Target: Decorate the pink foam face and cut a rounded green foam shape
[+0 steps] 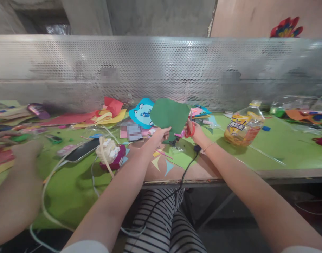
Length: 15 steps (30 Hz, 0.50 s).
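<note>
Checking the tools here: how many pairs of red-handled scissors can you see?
1: the red-handled scissors, in the right hand, beside the green paper that the left hand holds. Others may be hidden.

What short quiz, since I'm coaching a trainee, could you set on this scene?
1. Which hand holds the red-handled scissors?
2. True or false: the clear plastic bottle with a yellow label stands to the right of the round-edged dark green paper.
3. Fill the gap: the black-and-white trousers are patterned with ____.

Key: 1. The right hand. 2. True. 3. Stripes.
</note>
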### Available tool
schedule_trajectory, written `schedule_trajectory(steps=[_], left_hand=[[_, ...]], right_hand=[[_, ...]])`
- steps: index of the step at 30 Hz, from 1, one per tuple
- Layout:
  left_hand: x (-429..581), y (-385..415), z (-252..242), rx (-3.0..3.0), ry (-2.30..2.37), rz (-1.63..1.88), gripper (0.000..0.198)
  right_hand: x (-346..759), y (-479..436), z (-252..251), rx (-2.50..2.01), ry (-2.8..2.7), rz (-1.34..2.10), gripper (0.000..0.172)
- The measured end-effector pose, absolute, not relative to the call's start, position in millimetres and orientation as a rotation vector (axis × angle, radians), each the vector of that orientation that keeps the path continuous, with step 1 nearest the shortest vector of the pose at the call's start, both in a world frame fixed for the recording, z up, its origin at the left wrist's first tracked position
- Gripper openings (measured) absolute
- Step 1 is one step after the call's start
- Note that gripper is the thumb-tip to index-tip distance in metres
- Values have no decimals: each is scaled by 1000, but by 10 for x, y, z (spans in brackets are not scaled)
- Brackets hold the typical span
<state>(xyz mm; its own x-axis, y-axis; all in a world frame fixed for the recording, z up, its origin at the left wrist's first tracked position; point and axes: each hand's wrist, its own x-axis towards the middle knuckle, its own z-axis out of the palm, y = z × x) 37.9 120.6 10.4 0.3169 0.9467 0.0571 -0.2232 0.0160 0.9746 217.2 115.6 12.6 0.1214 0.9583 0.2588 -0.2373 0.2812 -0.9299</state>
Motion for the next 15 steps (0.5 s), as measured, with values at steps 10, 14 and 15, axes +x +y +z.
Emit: schedule_trajectory(steps=[10,14,15], left_hand=[[213,1023,176,972,392,495,38],[201,978,201,998,481,399,42],[206,964,210,1023,525,380,43]], right_hand=[[2101,1115,149,-745,-1142,1174,21],[2087,1079,144,-665,-1221,1245,25],[2084,1069,136,-651,-1246,1269,26]])
